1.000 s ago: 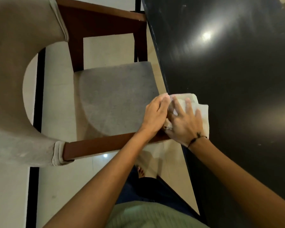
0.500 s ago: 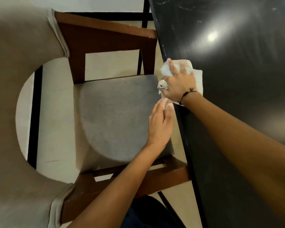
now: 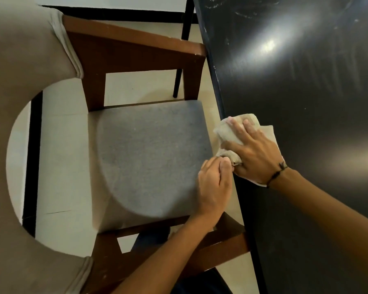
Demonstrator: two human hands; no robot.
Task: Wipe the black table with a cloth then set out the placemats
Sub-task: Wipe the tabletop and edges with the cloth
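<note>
The glossy black table [image 3: 306,92] fills the right half of the head view, with faint smear marks at its far end. A beige cloth [image 3: 222,132] lies on the table's left edge and hangs over it a little. My right hand [image 3: 257,153] presses flat on the cloth, fingers straight, thumb down at the edge against a bunched fold. My left hand [image 3: 215,185] hovers cupped just off the table edge, its fingertips by the cloth's hanging corner. It holds nothing that I can see. No placemats are in view.
A wooden armchair with a grey seat [image 3: 149,158] and a curved beige backrest [image 3: 19,92] stands close against the table's left side. Its brown arm [image 3: 132,41] nearly touches the table edge. A thin black table leg [image 3: 179,71] stands on the pale tiled floor.
My right hand has slid the cloth back toward me along the table edge. My left hand stays beside the edge, its fingers curling more, now meeting the cloth's corner.
</note>
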